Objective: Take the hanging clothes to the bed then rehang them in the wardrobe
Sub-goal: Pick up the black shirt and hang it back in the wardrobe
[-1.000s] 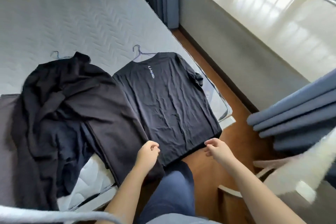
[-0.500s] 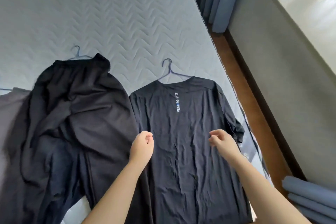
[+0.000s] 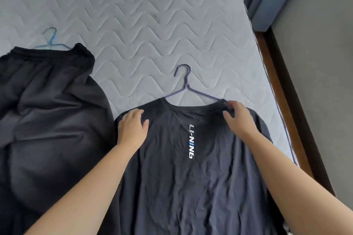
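Resting spread, the left hand (image 3: 132, 129) presses the T-shirt (image 3: 191, 177); the right hand (image 3: 238, 118) pinches its far shoulder. Soft, limp cloth: lift by the purple hanger (image 3: 184, 86)

soft even daylight, faint shadows, wide-angle bending at edges.

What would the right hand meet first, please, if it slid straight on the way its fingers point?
Probably the purple hanger: the right hand rests on the T-shirt shoulder, its fingers nearly at the wire arm. Beyond that lies bare mattress.
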Demonstrator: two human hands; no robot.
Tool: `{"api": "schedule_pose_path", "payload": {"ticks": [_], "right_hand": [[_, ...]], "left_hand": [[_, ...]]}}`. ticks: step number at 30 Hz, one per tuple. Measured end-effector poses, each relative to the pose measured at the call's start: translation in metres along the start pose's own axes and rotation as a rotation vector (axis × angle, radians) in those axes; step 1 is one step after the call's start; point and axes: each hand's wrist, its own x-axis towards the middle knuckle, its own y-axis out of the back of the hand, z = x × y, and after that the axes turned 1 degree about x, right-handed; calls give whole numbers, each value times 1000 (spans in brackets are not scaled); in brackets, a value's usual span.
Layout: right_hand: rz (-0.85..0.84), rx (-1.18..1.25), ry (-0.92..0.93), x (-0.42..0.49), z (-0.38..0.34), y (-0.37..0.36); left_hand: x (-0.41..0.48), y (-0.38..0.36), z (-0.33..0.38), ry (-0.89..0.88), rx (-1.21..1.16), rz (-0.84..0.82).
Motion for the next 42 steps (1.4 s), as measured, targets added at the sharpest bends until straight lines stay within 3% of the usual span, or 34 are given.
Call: {"api": "schedule_pose_path", "payload": {"ticks": [6, 13, 18, 28, 35, 42], "right_hand": [[76, -254, 24, 42, 6, -15], [-115, -201, -24, 35, 2, -3], [-67, -172, 48, -6, -5, 21], [79, -59, 124, -144, -31, 99], [198, -84, 119, -278, -30, 144], [365, -183, 170, -413, -39, 200]], "left_hand": [[37, -14, -10, 19, 105, -27], [39, 0, -8, 113, 110, -110], [0, 26, 4, 20, 21, -45], [-123, 115, 23, -137, -177, 89], [-226, 162, 28, -245, -220, 120], [-314, 212, 47, -365, -360, 290]]}}
